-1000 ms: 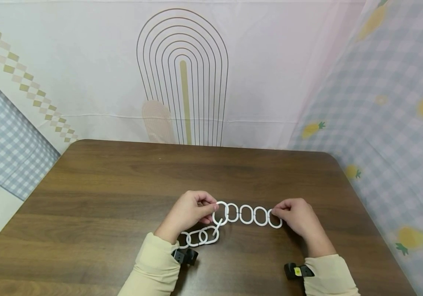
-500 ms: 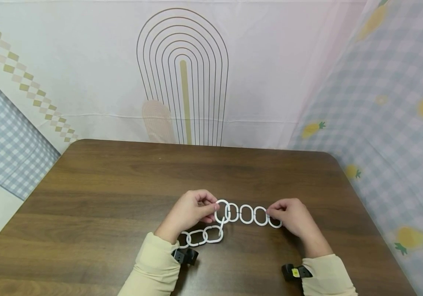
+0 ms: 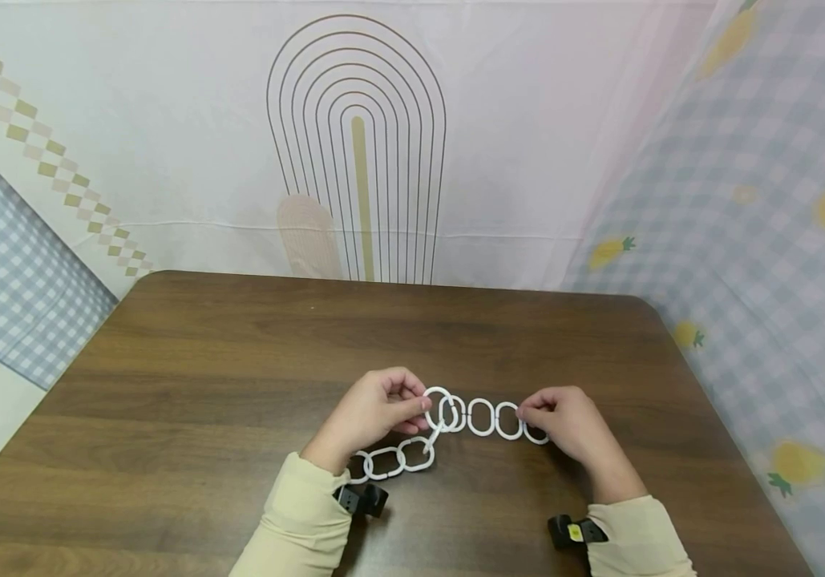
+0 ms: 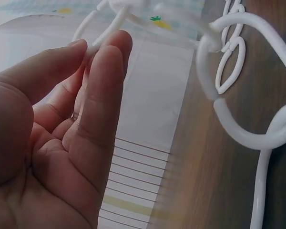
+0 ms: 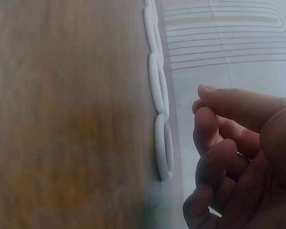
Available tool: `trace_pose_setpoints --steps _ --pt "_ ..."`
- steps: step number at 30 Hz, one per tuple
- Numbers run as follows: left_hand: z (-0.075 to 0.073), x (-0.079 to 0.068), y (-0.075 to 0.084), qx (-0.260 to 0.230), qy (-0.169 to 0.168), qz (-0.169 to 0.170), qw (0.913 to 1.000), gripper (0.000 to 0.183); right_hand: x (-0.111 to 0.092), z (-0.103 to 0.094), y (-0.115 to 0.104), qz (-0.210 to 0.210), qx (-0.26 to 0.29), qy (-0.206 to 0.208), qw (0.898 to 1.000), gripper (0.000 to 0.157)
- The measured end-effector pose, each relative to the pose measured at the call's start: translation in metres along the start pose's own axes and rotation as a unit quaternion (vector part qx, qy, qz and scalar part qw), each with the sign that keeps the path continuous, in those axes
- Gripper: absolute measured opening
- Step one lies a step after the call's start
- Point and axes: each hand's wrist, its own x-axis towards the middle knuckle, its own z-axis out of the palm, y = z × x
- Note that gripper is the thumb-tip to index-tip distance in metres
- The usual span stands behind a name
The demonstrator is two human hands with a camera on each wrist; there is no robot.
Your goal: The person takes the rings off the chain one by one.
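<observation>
Fingers-wise, pinching a link with the left hand; nothing in the loosely curled right hand, right over the sideways chain at its end.

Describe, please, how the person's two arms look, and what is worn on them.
The left sleeve and right sleeve are plain pale yellow and end near the wrists. There I see a black left device and a black right device with a small yellow label. No cable is visible. The left grip and right grip are bare, without glove or visible ring.
</observation>
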Motion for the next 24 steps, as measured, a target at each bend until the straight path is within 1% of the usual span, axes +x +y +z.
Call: trace_pose_setpoints --steps 6,13,18,24 --pt "0.000 0.001 0.001 -0.032 -0.005 0.006 0.9995 0.013 0.000 0.001 -0.001 -0.007 0.000 0.002 1.000 0.011" --pt "-0.002 0.001 0.003 -0.048 -0.011 0.015 0.9987 0.011 0.000 0.004 -0.004 -0.009 -0.004 0.001 1.000 0.010" --pt "-0.001 0.001 0.003 -0.064 -0.013 0.014 0.9977 0.012 0.000 0.006 -0.007 -0.013 0.007 -0.002 1.000 0.010" --pt "-0.001 0.002 0.002 -0.078 -0.020 0.023 0.9965 0.013 0.000 0.009 -0.012 -0.019 0.019 -0.004 1.000 0.009"
